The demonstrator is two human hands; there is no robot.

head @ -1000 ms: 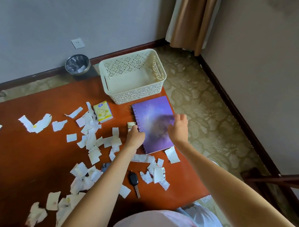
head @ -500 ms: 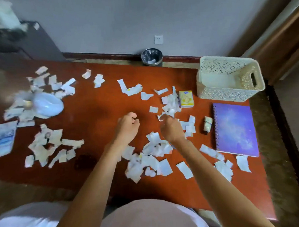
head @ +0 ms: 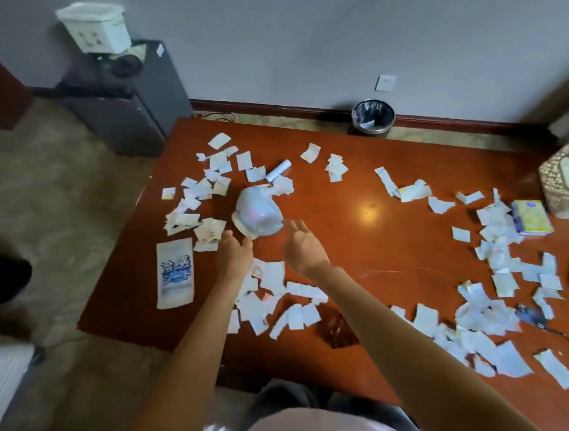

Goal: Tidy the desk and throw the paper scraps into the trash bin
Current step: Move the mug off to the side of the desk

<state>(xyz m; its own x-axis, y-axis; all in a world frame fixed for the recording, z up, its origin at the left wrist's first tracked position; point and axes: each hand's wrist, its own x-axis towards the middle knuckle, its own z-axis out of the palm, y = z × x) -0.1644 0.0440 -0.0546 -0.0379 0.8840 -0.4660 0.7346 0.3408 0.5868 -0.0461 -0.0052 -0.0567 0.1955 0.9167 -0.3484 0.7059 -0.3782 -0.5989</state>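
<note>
A blue-and-white packet point(head: 175, 273) lies flat near the desk's point(head: 359, 244) left edge. Just right of it, the left hand point(head: 233, 257) reaches forward with fingers spread, holding nothing, fingertips almost at a white tipped-over cup point(head: 257, 213). The right hand point(head: 303, 247) is likewise open and empty, palm turned inward. Paper scraps point(head: 270, 294) litter the desk. The trash bin point(head: 372, 116) stands on the floor beyond the far edge.

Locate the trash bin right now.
Head view, upper right of centre: the trash bin stands on the floor past the desk's far edge, against the wall, under the wall socket.
</note>
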